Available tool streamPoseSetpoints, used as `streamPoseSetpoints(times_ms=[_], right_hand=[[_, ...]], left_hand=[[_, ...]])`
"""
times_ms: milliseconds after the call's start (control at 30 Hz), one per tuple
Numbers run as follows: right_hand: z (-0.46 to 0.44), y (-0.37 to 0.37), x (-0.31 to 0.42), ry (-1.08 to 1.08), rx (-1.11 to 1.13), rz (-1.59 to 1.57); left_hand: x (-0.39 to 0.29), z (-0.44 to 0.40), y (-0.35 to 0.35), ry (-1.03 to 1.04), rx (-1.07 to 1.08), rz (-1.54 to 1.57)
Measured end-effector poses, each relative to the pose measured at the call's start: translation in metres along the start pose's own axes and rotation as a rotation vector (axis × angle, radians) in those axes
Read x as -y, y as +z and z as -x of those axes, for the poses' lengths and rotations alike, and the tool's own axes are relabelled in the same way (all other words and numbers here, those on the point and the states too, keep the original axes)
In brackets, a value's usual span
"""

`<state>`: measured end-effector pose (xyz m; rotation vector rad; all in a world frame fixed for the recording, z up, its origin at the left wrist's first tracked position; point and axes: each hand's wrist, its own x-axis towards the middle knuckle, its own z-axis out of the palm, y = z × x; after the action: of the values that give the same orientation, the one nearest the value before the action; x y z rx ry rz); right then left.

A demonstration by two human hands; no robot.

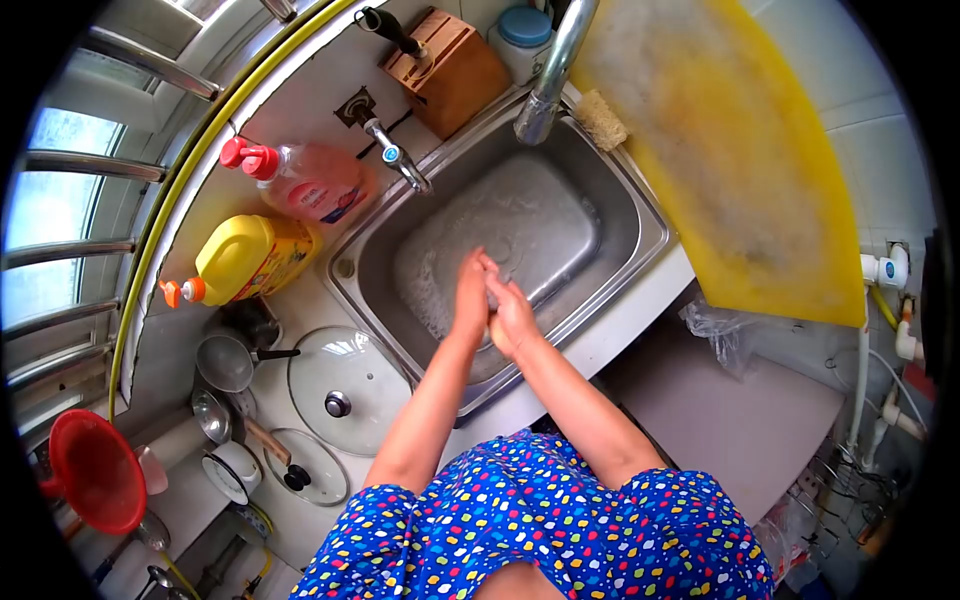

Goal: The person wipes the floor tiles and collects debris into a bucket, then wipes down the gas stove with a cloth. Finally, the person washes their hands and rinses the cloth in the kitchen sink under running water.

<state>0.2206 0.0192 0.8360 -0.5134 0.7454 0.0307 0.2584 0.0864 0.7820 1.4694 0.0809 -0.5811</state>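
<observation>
My left hand (472,288) and my right hand (514,318) are pressed together over the steel sink (650,215), near its front edge. Their fingers are closed against each other, and the palms face inward. A small yellowish patch shows at the heel of my right hand; I cannot tell whether it is an object or skin. Whatever lies between the palms is hidden. Below them, shallow water with some foam covers part of the basin floor. The large faucet (537,118) hangs over the sink's far right corner, and a small tap (398,158) sticks out from the wall.
Left of the sink stand a pink soap bottle (320,185) and a yellow detergent bottle (245,260). Glass lids (350,375) and small pans (225,362) lie nearer. A sponge (601,120) rests by the far right rim, beside a yellow-edged board (720,150). A wooden knife block (450,80) stands behind.
</observation>
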Motion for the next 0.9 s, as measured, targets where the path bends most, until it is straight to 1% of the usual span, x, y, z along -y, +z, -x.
streamPoseSetpoints(times_ms=[33,67,100,167,200,233,300,367,467,600,667,700,733,767,800,833,867,900], right_hand=[[-0.005,0.000,0.011,0.045,-0.017,-0.029],[-0.014,-0.003,0.020,-0.045,0.009,0.012],[-0.022,-0.007,0.025,-0.040,0.005,0.009],[-0.033,-0.015,0.027,0.076,-0.027,-0.041],[-0.036,-0.022,0.018,0.088,0.037,-0.027],[-0.038,-0.031,0.011,0.089,0.036,-0.022],[-0.033,-0.035,0.006,0.117,0.174,-0.056],[-0.031,-0.035,0.004,0.113,0.188,-0.038],[-0.030,-0.033,0.003,0.116,0.154,-0.090],[-0.025,-0.024,-0.003,0.149,0.071,-0.113],[-0.020,-0.021,-0.002,0.148,0.028,-0.101],[-0.017,-0.018,-0.001,0.126,0.018,-0.069],[-0.015,-0.016,0.000,0.091,0.000,-0.019],[-0.018,-0.016,-0.001,0.026,0.000,0.098],[-0.021,-0.018,-0.003,-0.038,-0.006,0.214],[-0.025,-0.020,-0.004,-0.168,-0.012,0.447],[-0.041,-0.036,-0.003,-0.146,-0.001,0.466],[-0.050,-0.041,0.009,-0.147,-0.002,0.469]], left_hand=[[-0.022,0.021,0.013,0.036,0.056,0.053],[-0.016,0.031,0.020,0.194,0.006,-0.112],[-0.017,0.041,0.028,0.344,-0.072,-0.283],[-0.027,0.054,0.032,0.387,-0.034,-0.378],[-0.023,0.052,0.029,0.385,-0.034,-0.377],[-0.018,0.048,0.026,0.405,-0.051,-0.408],[-0.020,0.043,0.026,0.425,-0.069,-0.438],[-0.026,0.041,0.025,0.416,-0.101,-0.456],[-0.035,0.039,0.031,0.399,-0.141,-0.476],[-0.038,0.034,0.032,0.394,-0.203,-0.425],[-0.036,0.033,0.028,0.217,-0.162,-0.463],[-0.034,0.030,0.026,0.215,-0.161,-0.462],[-0.033,0.026,0.023,0.122,-0.152,-0.491],[-0.032,0.021,0.018,0.030,-0.143,-0.518],[-0.028,0.010,0.011,0.028,-0.144,-0.517],[-0.023,-0.003,0.000,0.000,-0.205,-0.599],[-0.016,-0.014,-0.011,-0.029,-0.267,-0.681],[-0.008,-0.024,-0.025,-0.042,-0.315,-0.655]])
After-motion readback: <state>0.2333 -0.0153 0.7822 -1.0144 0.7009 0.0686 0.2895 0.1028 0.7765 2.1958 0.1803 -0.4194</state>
